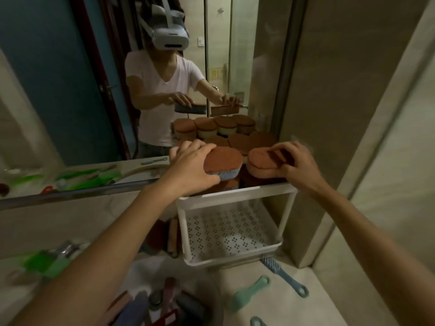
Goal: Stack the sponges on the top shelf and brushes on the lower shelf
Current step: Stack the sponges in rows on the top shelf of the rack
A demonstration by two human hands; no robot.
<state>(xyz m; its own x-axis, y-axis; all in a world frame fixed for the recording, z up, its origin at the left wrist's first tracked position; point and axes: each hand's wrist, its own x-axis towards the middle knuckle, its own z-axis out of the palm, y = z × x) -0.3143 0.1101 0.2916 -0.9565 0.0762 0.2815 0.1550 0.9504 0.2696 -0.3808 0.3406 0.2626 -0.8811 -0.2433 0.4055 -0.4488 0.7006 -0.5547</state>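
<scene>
I'm on sponges: left hand (190, 165) grips blue-backed sponge (222, 167), right hand (299, 165) pinches pink sponge (263, 158) over top shelf (235, 193). Next: seat both, then near brushes (249, 294).

**Desk:** Seen from the wearer's own head camera, what shows of the person?

**Photographer:** Two bare forearms, the left forearm (113, 231) and the right forearm (367, 222), each ending in a bare hand: left hand (188, 168), right hand (299, 165).

**Desk:** And reflected in the mirror (58, 90) ahead?

**Photographer:** The same person in a white short-sleeved T-shirt (160, 90) with a V neck, its sleeves ending above the elbow. A pale grey-white headset (170, 35) sits on the head, with a dark strip low on its front, a light strap over the crown and side bands running back. Below the shirt's hem is a glimpse of dark grey trousers (150, 148), too dim to tell the fabric.
</scene>
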